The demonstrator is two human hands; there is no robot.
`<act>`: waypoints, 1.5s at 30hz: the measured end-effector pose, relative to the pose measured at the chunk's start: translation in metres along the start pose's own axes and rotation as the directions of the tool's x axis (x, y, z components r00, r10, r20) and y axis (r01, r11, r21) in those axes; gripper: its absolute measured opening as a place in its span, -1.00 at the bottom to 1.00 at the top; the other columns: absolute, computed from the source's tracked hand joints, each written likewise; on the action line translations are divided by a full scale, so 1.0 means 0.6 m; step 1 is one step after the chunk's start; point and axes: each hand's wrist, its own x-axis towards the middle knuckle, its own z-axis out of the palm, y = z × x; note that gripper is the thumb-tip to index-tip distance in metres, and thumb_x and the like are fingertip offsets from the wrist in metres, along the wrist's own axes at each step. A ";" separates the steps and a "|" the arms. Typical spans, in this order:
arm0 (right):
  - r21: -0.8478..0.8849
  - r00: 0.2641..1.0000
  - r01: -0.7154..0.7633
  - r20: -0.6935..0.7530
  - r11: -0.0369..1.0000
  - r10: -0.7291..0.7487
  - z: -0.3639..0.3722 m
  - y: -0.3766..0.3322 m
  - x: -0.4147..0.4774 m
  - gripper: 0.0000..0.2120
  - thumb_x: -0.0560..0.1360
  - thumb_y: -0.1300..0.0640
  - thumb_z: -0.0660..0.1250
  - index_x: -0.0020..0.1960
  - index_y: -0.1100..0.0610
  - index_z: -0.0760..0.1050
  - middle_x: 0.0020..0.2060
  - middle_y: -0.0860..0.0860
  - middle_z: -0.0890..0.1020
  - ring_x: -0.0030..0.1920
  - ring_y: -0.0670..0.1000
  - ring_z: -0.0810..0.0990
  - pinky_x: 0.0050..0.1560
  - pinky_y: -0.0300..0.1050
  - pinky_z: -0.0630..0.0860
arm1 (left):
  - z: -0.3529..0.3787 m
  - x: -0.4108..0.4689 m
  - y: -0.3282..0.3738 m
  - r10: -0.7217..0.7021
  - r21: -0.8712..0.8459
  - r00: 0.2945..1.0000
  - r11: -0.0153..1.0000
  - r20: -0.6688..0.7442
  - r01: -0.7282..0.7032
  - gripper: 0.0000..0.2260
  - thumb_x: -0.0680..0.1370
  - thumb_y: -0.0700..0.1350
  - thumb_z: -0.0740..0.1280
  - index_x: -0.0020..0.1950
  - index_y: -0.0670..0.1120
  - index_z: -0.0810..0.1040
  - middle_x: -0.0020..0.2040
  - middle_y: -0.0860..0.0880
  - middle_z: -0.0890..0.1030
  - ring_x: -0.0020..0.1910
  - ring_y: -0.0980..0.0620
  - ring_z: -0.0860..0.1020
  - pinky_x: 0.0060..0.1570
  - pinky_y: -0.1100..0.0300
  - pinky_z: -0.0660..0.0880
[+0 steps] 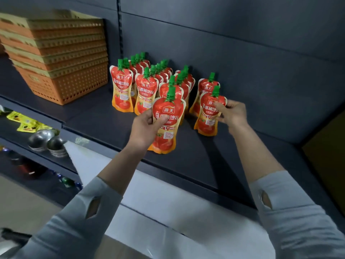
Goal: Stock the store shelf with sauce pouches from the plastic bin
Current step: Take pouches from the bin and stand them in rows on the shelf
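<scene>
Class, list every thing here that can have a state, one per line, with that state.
Front pouch: upright, capped, held.
Right pouch: upright, capped, held.
Left hand: gripping a pouch.
Right hand: gripping a pouch.
Shelved pouches: standing upright in rows, capped.
Orange baskets: nested in a stack.
Metal bowls: stacked.

I see only caps of the rear pouches (158, 67) behind the front row (145, 90). The basket stack (56, 53) runs off the left edge. I cannot name the blurred lower-shelf goods (26, 124).
</scene>
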 end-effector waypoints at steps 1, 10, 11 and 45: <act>-0.005 1.000 -0.006 -0.008 1.000 0.006 0.006 0.003 0.016 -0.91 0.51 0.12 0.47 -0.02 0.12 0.63 -0.01 0.05 0.70 -0.06 -0.01 0.70 -0.02 0.01 0.67 | 0.004 0.005 -0.003 0.000 -0.007 1.000 1.000 -0.006 -0.001 -0.78 0.52 -0.09 0.41 0.16 -0.07 0.59 0.05 -0.01 0.69 0.02 0.05 0.67 0.04 0.04 0.61; 0.043 0.998 0.002 -0.057 0.999 0.000 0.049 0.011 0.105 -0.75 0.52 0.16 0.46 0.16 0.24 0.62 -0.06 0.03 0.64 -0.13 0.00 0.66 -0.08 -0.04 0.67 | 0.019 0.042 -0.026 -0.014 -0.002 0.997 1.000 -0.076 0.014 -0.80 0.51 -0.12 0.42 0.12 -0.09 0.60 0.00 -0.03 0.70 -0.04 0.02 0.68 0.00 0.02 0.62; 0.036 0.998 -0.001 -0.064 0.999 0.003 0.053 0.013 0.114 -0.75 0.52 0.15 0.46 0.16 0.22 0.63 -0.06 0.03 0.64 -0.09 0.02 0.67 -0.06 -0.02 0.67 | 0.020 0.044 -0.027 -0.017 0.002 0.997 1.000 -0.075 0.018 -0.78 0.51 -0.12 0.42 0.14 -0.11 0.60 0.01 -0.04 0.70 -0.03 0.02 0.68 0.01 0.00 0.62; -0.068 0.951 0.310 0.044 0.948 -0.307 -0.050 0.016 0.006 -0.84 0.56 0.09 0.41 -0.19 -0.09 0.62 -0.21 -0.12 0.71 -0.19 -0.12 0.70 -0.24 -0.21 0.64 | 0.147 0.027 -0.118 0.199 0.441 0.959 0.856 0.202 -0.271 -0.53 0.56 -0.08 0.35 0.45 -0.02 0.36 0.35 0.04 0.47 0.30 0.13 0.44 0.28 0.17 0.43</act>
